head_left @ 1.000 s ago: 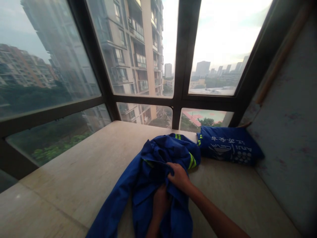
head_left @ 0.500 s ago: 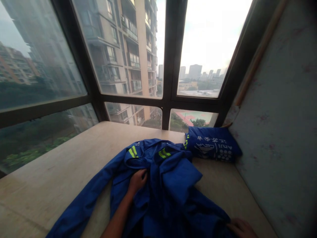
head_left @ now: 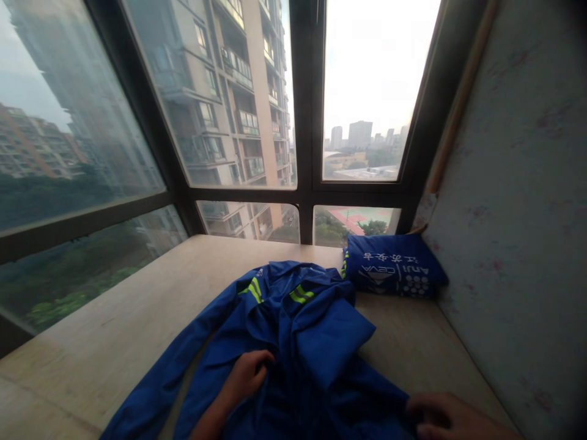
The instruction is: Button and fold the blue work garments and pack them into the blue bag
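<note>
A blue jacket (head_left: 316,330) with yellow-green reflective stripes lies spread and rumpled before me, one long sleeve reaching to the lower left. My left hand (head_left: 247,376) is closed on the jacket's front, gripping cloth near the middle; the fingertips are partly hidden. At the lower right, my right hand (head_left: 452,415) is at the edge of the other sleeve, fingers and thumb curled about the cloth, slightly blurred and cut off by the frame.
A folded blue garment (head_left: 389,266) with white printing lies beyond the jacket, against the patterned wall (head_left: 504,256). The pale stone ledge (head_left: 128,318) runs up to dark window frames (head_left: 305,122), with buildings outside.
My left hand has drawn back toward me along the jacket front, which lies flatter near the collar. My right hand has come further into view at the sleeve. The view has shifted slightly.
</note>
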`<control>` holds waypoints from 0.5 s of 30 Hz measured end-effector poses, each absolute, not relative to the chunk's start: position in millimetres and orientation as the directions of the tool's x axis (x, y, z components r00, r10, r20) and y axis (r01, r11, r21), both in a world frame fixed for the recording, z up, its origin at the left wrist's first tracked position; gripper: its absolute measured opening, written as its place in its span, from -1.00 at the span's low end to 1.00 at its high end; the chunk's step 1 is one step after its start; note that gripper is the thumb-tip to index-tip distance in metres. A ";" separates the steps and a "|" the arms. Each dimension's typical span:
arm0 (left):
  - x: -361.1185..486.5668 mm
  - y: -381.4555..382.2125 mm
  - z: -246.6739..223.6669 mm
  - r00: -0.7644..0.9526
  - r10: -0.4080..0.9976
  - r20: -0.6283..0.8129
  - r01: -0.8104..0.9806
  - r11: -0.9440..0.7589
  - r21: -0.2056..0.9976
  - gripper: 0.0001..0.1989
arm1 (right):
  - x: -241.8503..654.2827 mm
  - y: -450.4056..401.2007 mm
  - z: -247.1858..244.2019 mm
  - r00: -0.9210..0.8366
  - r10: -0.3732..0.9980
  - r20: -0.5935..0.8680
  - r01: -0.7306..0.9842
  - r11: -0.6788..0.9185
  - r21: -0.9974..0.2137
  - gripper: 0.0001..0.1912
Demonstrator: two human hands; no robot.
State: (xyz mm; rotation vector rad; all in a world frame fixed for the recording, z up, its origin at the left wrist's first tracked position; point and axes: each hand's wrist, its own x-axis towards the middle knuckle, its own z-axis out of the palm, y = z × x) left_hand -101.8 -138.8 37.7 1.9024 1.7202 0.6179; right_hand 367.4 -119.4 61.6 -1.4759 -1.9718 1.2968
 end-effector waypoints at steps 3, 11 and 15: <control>-95.1 -164.0 70.3 0.237 0.960 -0.147 0.755 -0.086 0.650 -0.59 | 341.1 -81.6 100.5 -0.449 0.877 -0.171 0.527 0.106 -0.843 -0.60; -87.1 -106.6 141.2 0.348 0.918 -0.190 0.639 -0.084 0.765 -0.68 | 221.4 49.9 133.3 -0.344 0.937 0.061 0.708 0.302 -0.638 -0.60; -74.1 -17.0 129.3 0.133 0.988 0.073 0.816 -0.151 0.558 -0.73 | 167.1 104.6 128.6 -0.218 0.975 -0.053 0.922 0.187 -0.340 -0.59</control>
